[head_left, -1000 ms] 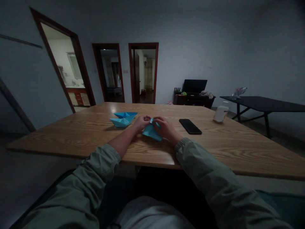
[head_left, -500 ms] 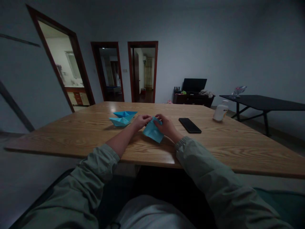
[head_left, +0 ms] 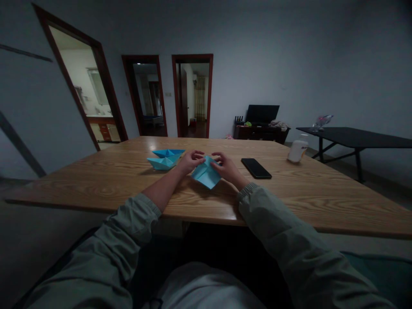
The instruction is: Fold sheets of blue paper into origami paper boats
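Observation:
Between my hands is a light blue sheet of folded paper [head_left: 207, 174], tilted just above the wooden table, with creases showing across it. My left hand [head_left: 192, 161] grips its upper left edge between thumb and fingers. On the upper right edge, my right hand [head_left: 226, 165] pinches the paper the same way. Two folded paper boats stand to the left of my left hand: a light blue paper boat [head_left: 163, 162] in front and a darker blue paper boat [head_left: 168, 152] behind it, partly covered.
A black phone [head_left: 256, 168] lies right of my right hand on the wooden table [head_left: 122, 184]. Farther right stands a whitish bottle [head_left: 298, 149]. Beyond are a black table [head_left: 360, 136], a dark screen [head_left: 262, 113] on a cabinet, and several doorways.
The paper has opened out flatter and turned, its inner creases now facing me. My right hand has shifted slightly right, away from the left, and its fingers have moved to the paper's edge.

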Demonstrator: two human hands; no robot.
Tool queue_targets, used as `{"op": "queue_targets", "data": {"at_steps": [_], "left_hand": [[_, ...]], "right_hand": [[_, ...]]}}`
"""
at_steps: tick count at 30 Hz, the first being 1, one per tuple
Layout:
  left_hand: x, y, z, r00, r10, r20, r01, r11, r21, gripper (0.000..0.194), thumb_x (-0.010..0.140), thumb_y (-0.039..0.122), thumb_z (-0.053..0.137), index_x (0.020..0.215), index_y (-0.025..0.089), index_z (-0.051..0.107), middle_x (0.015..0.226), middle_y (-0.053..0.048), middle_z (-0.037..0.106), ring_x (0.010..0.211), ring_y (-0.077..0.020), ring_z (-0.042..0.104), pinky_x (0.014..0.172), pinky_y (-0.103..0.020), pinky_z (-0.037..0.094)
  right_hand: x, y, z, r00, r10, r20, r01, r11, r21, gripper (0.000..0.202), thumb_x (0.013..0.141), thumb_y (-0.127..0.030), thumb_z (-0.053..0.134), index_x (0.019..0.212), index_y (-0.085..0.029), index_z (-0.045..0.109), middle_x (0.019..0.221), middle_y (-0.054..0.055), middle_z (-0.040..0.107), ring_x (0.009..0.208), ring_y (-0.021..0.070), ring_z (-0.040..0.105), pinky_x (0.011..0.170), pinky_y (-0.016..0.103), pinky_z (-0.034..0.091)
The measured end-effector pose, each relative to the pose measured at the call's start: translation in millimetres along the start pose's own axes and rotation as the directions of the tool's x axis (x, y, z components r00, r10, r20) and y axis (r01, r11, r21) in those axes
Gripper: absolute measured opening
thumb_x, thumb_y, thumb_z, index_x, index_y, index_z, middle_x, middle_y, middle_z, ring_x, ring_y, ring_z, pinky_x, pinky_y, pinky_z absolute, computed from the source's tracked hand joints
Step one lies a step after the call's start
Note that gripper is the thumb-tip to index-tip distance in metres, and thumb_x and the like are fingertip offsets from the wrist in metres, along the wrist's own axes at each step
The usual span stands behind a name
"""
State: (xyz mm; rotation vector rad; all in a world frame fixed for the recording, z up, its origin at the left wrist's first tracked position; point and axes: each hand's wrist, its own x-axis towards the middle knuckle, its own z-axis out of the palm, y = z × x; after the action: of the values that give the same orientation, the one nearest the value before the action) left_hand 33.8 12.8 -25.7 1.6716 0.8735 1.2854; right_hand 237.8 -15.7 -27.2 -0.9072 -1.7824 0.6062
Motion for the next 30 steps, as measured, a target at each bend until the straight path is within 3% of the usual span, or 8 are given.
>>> {"op": "queue_targets", "data": {"at_steps": [4,6,9,13,20,25,27,30], "left_hand": [[-5.4,-3.1,0.0,0.986,-0.06,0.157,0.038,0.989,0.142,0.083,0.056,0.03,0.088,0.131,0.021,0.051,0.106,-0.01,0.064,0.079,-0.0167,0.065,0.069,-0.029,0.051],[-7.6,-3.8,0.0,0.982,-0.062,0.181,0.017,0.969,0.245,0.089,0.058,0.026,0.086,0.137,0.025,0.046,0.105,-0.007,0.062,0.079,-0.0153,0.063,0.067,-0.027,0.05],[-8.4,-1.9,0.0,0.993,-0.016,0.12,-0.023,0.949,0.315,0.078,0.068,0.022,0.076,0.138,0.024,0.042,0.098,-0.003,0.06,0.071,-0.0109,0.06,0.061,-0.021,0.047],[-7.6,3.3,0.9,0.999,0.045,0.019,-0.048,0.961,0.272,0.062,0.074,0.02,0.068,0.133,0.02,0.046,0.091,-0.002,0.06,0.069,-0.0091,0.057,0.06,-0.02,0.046],[-7.7,1.8,2.9,0.985,0.032,0.171,-0.069,0.974,0.216,0.062,0.066,0.032,0.079,0.121,0.016,0.056,0.102,-0.008,0.064,0.079,-0.0157,0.063,0.068,-0.029,0.052],[-8.1,-0.8,-8.6,0.97,-0.013,0.244,-0.07,0.942,0.328,0.057,0.076,0.042,0.07,0.127,0.018,0.058,0.11,-0.01,0.065,0.079,-0.0161,0.063,0.068,-0.028,0.05],[-9.3,-1.4,-17.1,0.936,-0.064,0.346,-0.085,0.913,0.399,0.053,0.077,0.043,0.068,0.125,0.021,0.063,0.115,-0.01,0.066,0.081,-0.0173,0.065,0.068,-0.027,0.05],[-12.2,-3.9,-24.0,0.866,-0.08,0.493,-0.227,0.817,0.531,0.053,0.072,0.042,0.072,0.122,0.024,0.066,0.138,-0.01,0.056,0.109,-0.0236,0.062,0.085,-0.029,0.049]], "right_hand": [[2.2,3.5,-1.6,0.993,0.114,-0.025,-0.108,0.98,0.165,0.046,0.076,-0.037,0.066,0.116,-0.019,0.054,0.083,0.003,0.065,0.062,0.0145,0.057,0.048,0.02,0.041],[2.2,3.5,-2.3,0.992,0.128,-0.021,-0.121,0.969,0.214,0.049,0.075,-0.039,0.067,0.117,-0.019,0.053,0.085,0.003,0.066,0.063,0.0146,0.058,0.049,0.02,0.042],[1.2,4.6,-2.9,0.993,0.115,0.017,-0.116,0.965,0.234,0.056,0.073,-0.041,0.071,0.121,-0.02,0.052,0.09,0.005,0.066,0.068,0.0159,0.061,0.054,0.023,0.047],[0.8,11.3,-2.7,0.993,0.11,0.044,-0.116,0.981,0.154,0.066,0.07,-0.034,0.075,0.129,-0.02,0.05,0.089,0.004,0.063,0.067,0.0158,0.059,0.054,0.023,0.048],[2.3,17.8,-2.4,0.999,0.035,0.039,-0.039,0.993,0.114,0.053,0.075,-0.025,0.064,0.127,-0.017,0.056,0.082,0.001,0.059,0.062,0.0125,0.054,0.051,0.019,0.044],[6.4,34.2,-5.8,0.999,0.03,0.02,-0.03,0.999,-0.016,0.042,0.079,-0.021,0.06,0.121,-0.016,0.062,0.089,0.004,0.064,0.07,0.0142,0.059,0.059,0.022,0.048],[7.4,43.3,-9.5,0.998,0.058,0.025,-0.053,0.986,-0.157,0.035,0.081,-0.018,0.06,0.115,-0.016,0.067,0.096,0.006,0.067,0.08,0.0174,0.062,0.069,0.025,0.051],[5.7,51.5,-15.0,0.991,0.062,0.119,-0.008,0.912,-0.41,0.028,0.082,-0.017,0.063,0.109,-0.017,0.072,0.104,0.009,0.069,0.092,0.0223,0.064,0.084,0.032,0.051]]}}
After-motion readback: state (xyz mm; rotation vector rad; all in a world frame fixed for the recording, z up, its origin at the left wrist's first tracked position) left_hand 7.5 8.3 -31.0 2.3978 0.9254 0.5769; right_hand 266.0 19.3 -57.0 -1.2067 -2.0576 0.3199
